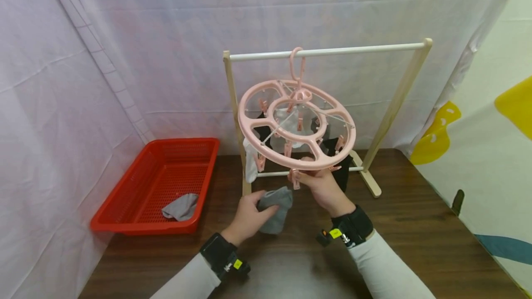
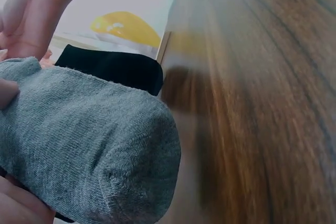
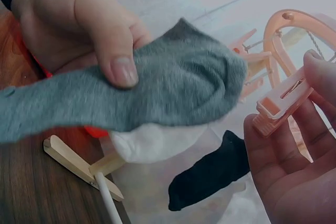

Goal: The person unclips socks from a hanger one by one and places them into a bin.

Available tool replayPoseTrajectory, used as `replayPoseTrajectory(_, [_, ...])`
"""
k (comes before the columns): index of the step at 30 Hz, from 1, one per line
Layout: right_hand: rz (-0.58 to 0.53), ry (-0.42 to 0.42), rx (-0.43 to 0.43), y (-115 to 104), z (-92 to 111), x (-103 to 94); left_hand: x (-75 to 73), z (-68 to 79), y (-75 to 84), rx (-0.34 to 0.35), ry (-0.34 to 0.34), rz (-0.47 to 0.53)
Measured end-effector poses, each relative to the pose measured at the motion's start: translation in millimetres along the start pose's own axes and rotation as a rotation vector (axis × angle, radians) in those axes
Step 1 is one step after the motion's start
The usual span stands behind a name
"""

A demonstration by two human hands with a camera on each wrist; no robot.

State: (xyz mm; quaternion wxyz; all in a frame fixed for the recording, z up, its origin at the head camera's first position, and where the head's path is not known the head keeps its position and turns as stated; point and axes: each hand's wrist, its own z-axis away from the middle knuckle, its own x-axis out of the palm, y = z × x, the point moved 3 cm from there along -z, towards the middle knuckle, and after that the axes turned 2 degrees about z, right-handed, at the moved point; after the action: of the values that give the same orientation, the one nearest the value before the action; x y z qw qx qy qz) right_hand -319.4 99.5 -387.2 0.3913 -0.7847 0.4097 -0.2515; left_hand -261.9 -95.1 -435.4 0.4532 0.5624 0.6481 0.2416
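My left hand pinches a grey sock between thumb and fingers, above the table. In the right wrist view the thumb presses on that sock. My right hand holds a pink clothespin at the front rim of a round pink clip hanger. The sock is close to this clothespin but apart from it. A white sock and a black sock hang from the hanger. More dark and pale socks hang behind, partly hidden by its ring.
A wooden rack with a white rod carries the hanger by its hook. At left on the dark wooden table stands a red plastic basket with another grey sock in it. White curtains surround the table.
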Motion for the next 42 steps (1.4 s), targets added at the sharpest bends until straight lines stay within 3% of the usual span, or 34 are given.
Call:
replayPoseTrajectory(6, [0.019,-0.005,-0.007,-0.3,0.4,0.5,-13.1,5.2,8.2,0.009,0.034,-0.001])
replayPoseTrajectory(12, [0.03,0.017,0.013,1.1,0.6,0.5,-27.8,10.4,14.2,-0.029,0.042,0.008])
replayPoseTrajectory(17, [0.037,0.021,0.009,0.0,-0.2,1.1,-42.4,12.3,18.0,0.008,0.047,0.015])
replayPoseTrajectory(21, [0.052,0.014,-0.015,-0.5,-1.4,0.4,-62.1,10.7,12.3,0.03,0.037,-0.003])
replayPoseTrajectory(29, [0.076,0.019,0.005,-3.2,-2.4,-1.6,-108.4,2.7,9.0,0.082,0.202,-0.01])
replayPoseTrajectory(33, [0.06,0.011,0.034,-2.8,-1.6,-0.6,-129.6,0.5,6.5,0.021,0.256,0.016])
replayPoseTrajectory(40, [0.067,-0.002,0.033,-3.4,-1.2,-0.1,-158.8,0.4,10.5,-0.144,0.279,0.043])
replayPoseTrajectory(42, [0.069,-0.001,0.044,-2.7,-0.7,-0.5,-166.9,0.0,12.0,-0.168,0.318,0.039])
